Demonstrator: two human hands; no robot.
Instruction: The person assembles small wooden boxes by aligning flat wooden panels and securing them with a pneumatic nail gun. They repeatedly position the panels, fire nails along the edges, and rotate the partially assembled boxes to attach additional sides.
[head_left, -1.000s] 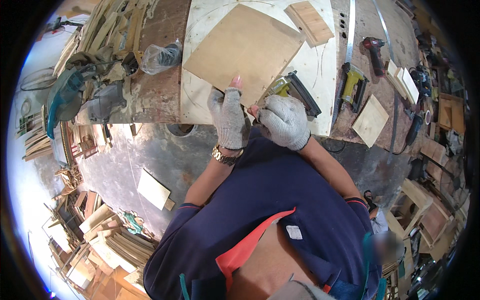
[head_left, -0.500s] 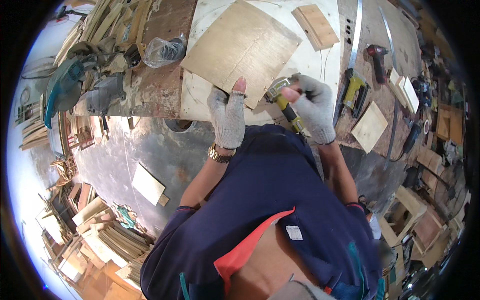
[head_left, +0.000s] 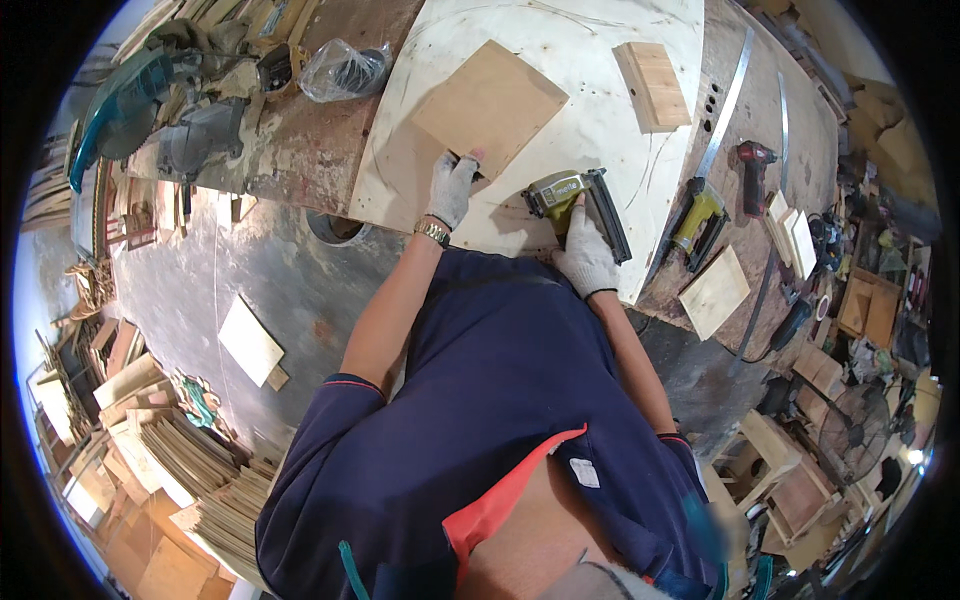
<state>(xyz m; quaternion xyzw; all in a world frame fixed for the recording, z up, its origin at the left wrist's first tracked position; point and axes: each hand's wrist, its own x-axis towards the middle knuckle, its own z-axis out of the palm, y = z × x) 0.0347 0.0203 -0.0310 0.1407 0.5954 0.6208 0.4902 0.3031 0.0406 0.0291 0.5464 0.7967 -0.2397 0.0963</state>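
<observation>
brown panel (head_left: pixel 490 105) is pinched by left fingers (head_left: pixel 476 156), right fingers (head_left: pixel 579 206) gripping nail gun (head_left: pixel 553 192).

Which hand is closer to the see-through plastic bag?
Left. The left hand, holding the brown board, is to the right of the plastic bag and nearer the person; the right hand, on the green nail gun, is much farther right.
</observation>
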